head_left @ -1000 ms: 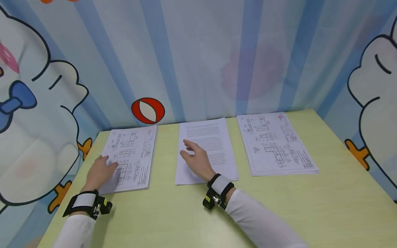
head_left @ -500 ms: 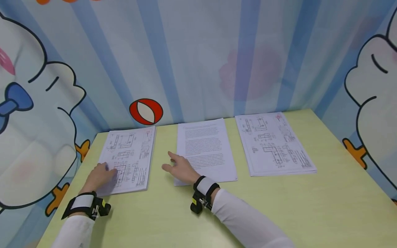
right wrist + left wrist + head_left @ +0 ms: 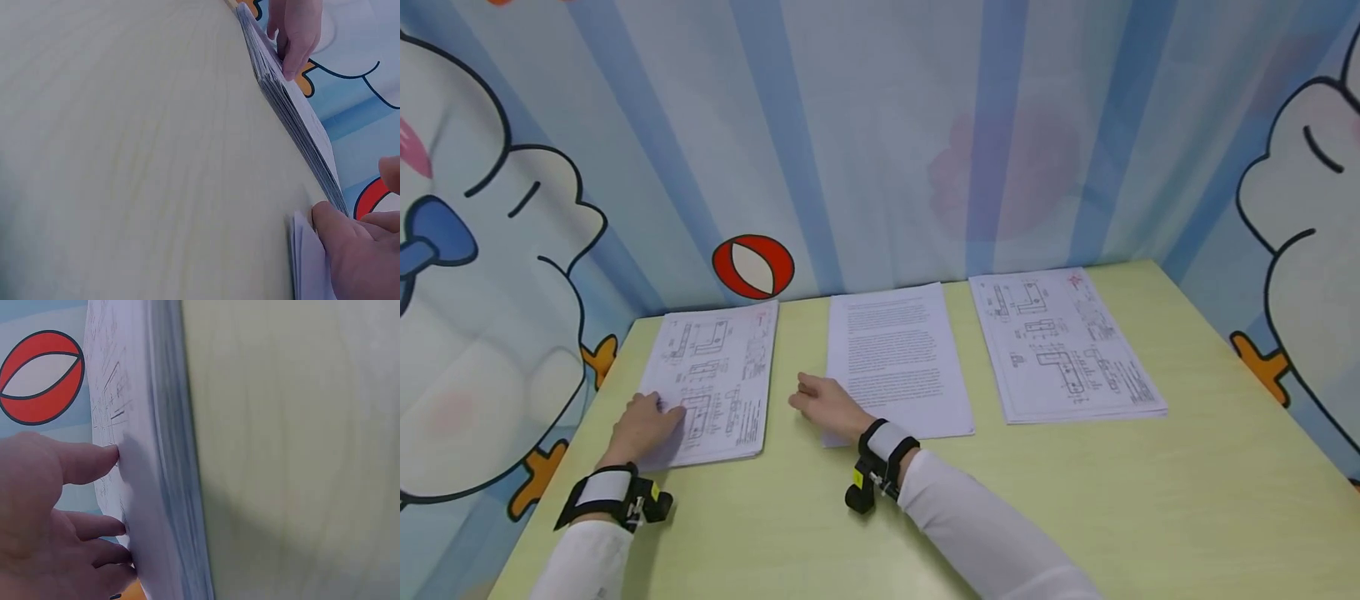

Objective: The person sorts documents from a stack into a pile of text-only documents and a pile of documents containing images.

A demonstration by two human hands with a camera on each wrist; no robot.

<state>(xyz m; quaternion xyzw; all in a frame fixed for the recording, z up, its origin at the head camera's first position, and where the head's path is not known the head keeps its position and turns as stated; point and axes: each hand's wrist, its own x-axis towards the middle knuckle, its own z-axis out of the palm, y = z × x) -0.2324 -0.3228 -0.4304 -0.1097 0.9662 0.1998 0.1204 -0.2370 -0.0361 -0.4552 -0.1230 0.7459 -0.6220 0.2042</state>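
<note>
In the head view my left hand [image 3: 642,429] rests on the lower left part of the left stack of printed drawings [image 3: 722,333]. The left wrist view has its thumb and fingertips set on the top sheet, spread apart from each other. My right hand [image 3: 829,408] is low over the left edge of the middle stack of text pages [image 3: 898,358], its fingers loosely bent and pointing at the left stack. From the right wrist, one fingertip [image 3: 322,215] comes down beside the edge of the middle stack, and nothing shows between the fingers.
A third stack of drawings [image 3: 1060,350] lies at the right on the pale yellow-green table [image 3: 1210,500]. Behind stands a striped blue curtain [image 3: 880,150] with cartoon figures and a red ball print. A black camera strap [image 3: 613,492] circles each wrist.
My right hand has moved left and a little nearer from over the middle stack to its left edge, its fingers bending more. My left hand has slid slightly nearer on the left stack.
</note>
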